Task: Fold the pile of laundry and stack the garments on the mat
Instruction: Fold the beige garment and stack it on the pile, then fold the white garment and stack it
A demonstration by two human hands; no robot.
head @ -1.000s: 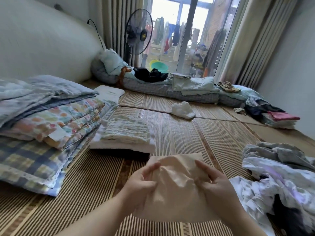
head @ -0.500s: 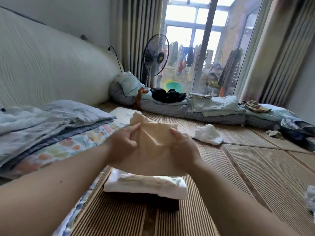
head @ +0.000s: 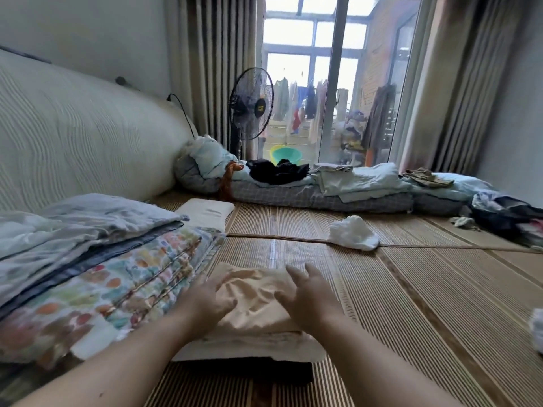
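A woven mat (head: 411, 289) is covering the floor. The beige garment (head: 258, 298) is lying folded atop the stack (head: 249, 345) near its left edge — left hand (head: 205, 304) resting on it, right hand (head: 311, 298) spread over it, both grips released. A crumpled white piece (head: 352, 236) is waiting mid-mat — more folding likely left.

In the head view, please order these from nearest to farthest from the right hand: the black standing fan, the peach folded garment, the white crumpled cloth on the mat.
1. Peach folded garment: right at the right hand, on its left side.
2. White crumpled cloth: ahead, slightly right, on the woven mat.
3. Black standing fan: far ahead, left, by the curtain.
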